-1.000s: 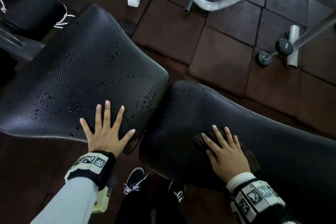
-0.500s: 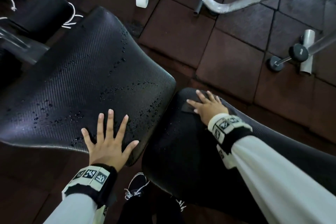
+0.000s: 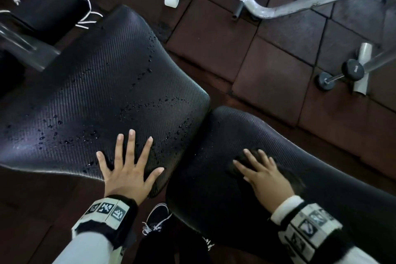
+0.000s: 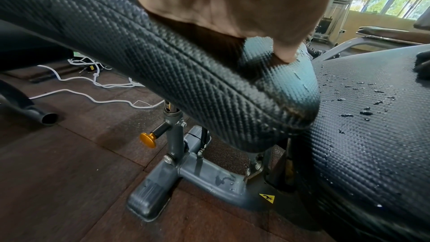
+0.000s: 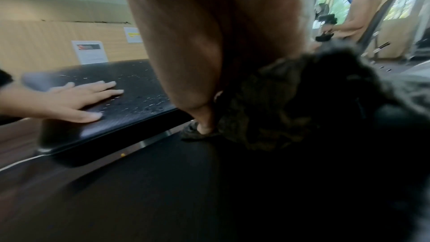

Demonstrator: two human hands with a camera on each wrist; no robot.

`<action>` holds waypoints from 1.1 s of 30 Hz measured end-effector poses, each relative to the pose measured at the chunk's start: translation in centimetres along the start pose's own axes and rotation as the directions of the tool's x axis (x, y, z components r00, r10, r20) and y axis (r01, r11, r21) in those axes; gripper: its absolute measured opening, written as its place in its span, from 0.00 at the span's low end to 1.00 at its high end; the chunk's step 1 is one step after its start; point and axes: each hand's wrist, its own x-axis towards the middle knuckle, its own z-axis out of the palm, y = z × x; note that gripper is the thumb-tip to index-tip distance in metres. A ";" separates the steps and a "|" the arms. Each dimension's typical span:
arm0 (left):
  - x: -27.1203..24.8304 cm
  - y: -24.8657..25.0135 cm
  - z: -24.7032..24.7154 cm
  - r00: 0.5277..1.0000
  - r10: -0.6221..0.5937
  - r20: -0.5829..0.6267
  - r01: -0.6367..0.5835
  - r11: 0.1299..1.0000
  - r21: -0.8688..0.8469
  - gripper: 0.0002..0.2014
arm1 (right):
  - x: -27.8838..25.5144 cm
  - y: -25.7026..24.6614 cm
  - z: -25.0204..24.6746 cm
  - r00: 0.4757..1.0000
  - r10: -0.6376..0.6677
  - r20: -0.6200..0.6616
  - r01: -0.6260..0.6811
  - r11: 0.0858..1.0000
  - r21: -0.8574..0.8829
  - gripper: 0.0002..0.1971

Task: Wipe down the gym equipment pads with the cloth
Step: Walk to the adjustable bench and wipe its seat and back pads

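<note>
A: How far along are you?

B: Partway, I'd judge. Your right hand lies flat, fingers straight, pressing the dark cloth onto the right pad at approx 5 o'clock in the head view. That pad looks mostly dry, w/ a few drops near its 10 o'clock end.

A: And the other one?

B: Left pad isn't wiped yet: droplets are scattered across it toward 3 o'clock. Your left hand rests at its near edge, fingers spread flat, gripping nothing.

A: Room to move?

B: The pads nearly meet at center, so mind that gap btwn them. Beyond the right pad at 2 o'clock there's bare floor, w/ a dumbbell well apart. Your shoe sits under the near edges at 6.
</note>
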 end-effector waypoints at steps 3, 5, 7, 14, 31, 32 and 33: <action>0.0 0.0 0.0 1.000 0.002 0.004 -0.002 1.000 0.018 0.38 | 2.5 -2.3 -0.4 1.000 0.011 0.023 -0.013 0.997 0.073 0.23; 0.1 0.0 0.0 1.000 0.006 0.003 -0.006 1.000 0.029 0.38 | 6.1 -2.5 -0.9 0.997 0.037 0.070 -0.045 0.992 0.116 0.26; 0.1 -0.1 0.1 1.000 0.008 -0.003 -0.008 0.999 0.036 0.38 | 10.3 -2.2 -2.1 0.984 0.100 0.145 -0.112 0.990 0.083 0.26; 0.1 -0.1 0.1 1.000 0.007 -0.001 -0.007 0.999 0.038 0.38 | 15.8 2.2 -5.2 0.943 0.217 0.253 -0.254 0.959 0.124 0.26; 0.0 0.0 0.0 1.000 0.003 0.019 -0.003 1.000 0.014 0.38 | 5.8 -3.0 -1.4 0.985 0.019 0.172 -0.035 0.995 0.093 0.25; 0.0 0.1 0.1 1.000 0.004 0.015 -0.004 1.000 0.021 0.38 | 7.7 -2.8 -1.9 0.981 0.029 0.190 -0.047 0.994 0.093 0.26; 0.0 0.0 0.1 1.000 0.005 0.011 -0.005 1.000 0.027 0.38 | 9.8 -2.5 -2.4 0.977 0.040 0.210 -0.059 0.995 0.084 0.26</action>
